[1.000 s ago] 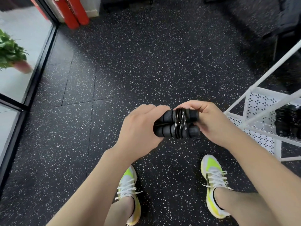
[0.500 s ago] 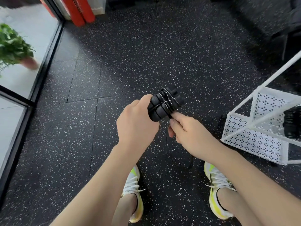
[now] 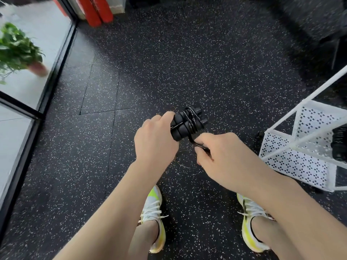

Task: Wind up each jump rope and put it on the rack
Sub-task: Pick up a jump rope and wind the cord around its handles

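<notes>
Your right hand (image 3: 223, 158) pinches the loose cord (image 3: 193, 140) just under the handles. Left hand (image 3: 155, 141) has fingers curled round the jump rope (image 3: 187, 123) handles, held above the floor (image 3: 169, 62). White rack (image 3: 300, 147) sits off right.

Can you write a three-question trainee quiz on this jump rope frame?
1. True or false: the left hand grips the jump rope handles.
2. The right hand pinches: A) the cord B) a shoe C) the rack.
3. Fill in: the white rack stands on the person's ____ side.

Key: 1 true; 2 A; 3 right.
</notes>
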### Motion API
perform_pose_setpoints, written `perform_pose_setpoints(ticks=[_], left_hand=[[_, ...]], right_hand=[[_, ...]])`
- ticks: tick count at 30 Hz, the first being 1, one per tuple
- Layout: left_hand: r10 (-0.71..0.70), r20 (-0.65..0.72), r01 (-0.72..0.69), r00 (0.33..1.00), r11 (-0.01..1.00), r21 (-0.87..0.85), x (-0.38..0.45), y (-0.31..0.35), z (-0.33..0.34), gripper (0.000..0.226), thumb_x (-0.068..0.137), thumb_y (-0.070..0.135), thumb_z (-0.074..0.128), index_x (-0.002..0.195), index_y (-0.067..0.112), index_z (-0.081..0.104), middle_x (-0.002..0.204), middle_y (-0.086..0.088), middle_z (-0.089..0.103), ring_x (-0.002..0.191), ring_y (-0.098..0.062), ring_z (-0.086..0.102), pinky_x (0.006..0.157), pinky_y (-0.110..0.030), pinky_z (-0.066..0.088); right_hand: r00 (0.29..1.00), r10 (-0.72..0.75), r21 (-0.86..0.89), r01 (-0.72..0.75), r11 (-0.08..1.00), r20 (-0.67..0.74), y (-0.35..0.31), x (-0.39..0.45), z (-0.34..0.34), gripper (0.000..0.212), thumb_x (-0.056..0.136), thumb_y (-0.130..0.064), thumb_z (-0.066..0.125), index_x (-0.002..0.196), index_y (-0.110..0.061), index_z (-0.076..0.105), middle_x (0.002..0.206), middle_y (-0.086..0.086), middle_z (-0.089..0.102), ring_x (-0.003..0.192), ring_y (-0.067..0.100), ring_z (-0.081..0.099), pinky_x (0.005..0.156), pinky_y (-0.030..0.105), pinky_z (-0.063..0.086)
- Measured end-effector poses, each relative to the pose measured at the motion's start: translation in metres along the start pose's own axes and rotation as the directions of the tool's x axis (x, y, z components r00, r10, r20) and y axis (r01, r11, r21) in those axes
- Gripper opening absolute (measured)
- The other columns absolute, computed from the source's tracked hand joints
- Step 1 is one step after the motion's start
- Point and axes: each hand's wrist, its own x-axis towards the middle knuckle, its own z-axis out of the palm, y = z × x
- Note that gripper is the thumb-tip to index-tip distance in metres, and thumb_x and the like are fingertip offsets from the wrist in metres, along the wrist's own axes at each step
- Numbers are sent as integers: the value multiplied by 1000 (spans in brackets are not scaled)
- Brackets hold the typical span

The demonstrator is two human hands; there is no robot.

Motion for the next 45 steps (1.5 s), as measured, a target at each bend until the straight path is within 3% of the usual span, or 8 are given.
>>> perform_pose_setpoints(ticks=[10,15,21,26,31,35,40,45], left_hand=[[319,106,-330,942,939,101,-6,4,17,36,84,29,71,117,32,56,95,8,57,94,-23,56,71,-34,39],[486,120,-494,865,868,43,-9,5,23,42,79,23,74,119,34,63,86,10,58,84,-21,56,72,-39,49],[576,18,-576,817,817,-1,-9,7,29,36,69,17,80,99,29,63,77,10,54,72,-22,53,61,-37,48],[633,17,-631,774,773,-59,-11,9,29,23,76,20,75,91,28,59,76,11,51,72,-19,50,62,-39,49],[652,-7,-646,758,749,-145,-11,10,18,15,79,21,68,92,26,62,78,11,53,74,-17,47,66,-44,49],[601,-46,-588,798,760,-276,-11,13,13,33,77,20,72,109,23,69,84,9,59,79,-20,52,71,-43,49],[472,-57,-445,880,775,-449,-14,21,1,50,69,16,83,116,26,67,96,10,66,93,-15,58,82,-31,47],[335,18,-288,942,834,-471,-12,29,-7,45,71,20,77,112,32,63,99,17,64,96,-9,57,82,-31,48]], right_hand=[[992,-84,-104,74,992,-91,15,5,-16,13,96,-40,63,102,-36,73,84,-16,69,74,6,59,68,32,50],[993,96,106,-87,990,-76,31,12,-32,21,71,-50,84,87,-42,71,79,-22,69,76,0,64,74,37,55],[995,103,306,-96,947,-8,43,12,-45,13,74,-27,88,79,-33,78,67,-20,66,54,-2,54,50,10,37],[994,78,359,-100,928,75,49,14,-45,12,81,-26,83,83,-38,79,87,-17,73,81,6,66,82,31,53],[995,48,442,-84,893,92,52,15,-50,12,88,-19,76,87,-30,80,84,-14,76,80,2,69,78,22,52],[998,25,591,-50,805,50,59,20,-48,8,88,-16,73,89,-21,79,86,-5,77,79,6,70,74,17,53],[999,46,867,-47,496,28,56,26,-34,14,87,-22,64,84,-15,76,83,-2,72,76,8,64,68,18,53],[989,145,948,-21,318,-27,48,29,-14,26,93,10,50,93,-6,70,91,4,73,85,18,68,73,26,56]])
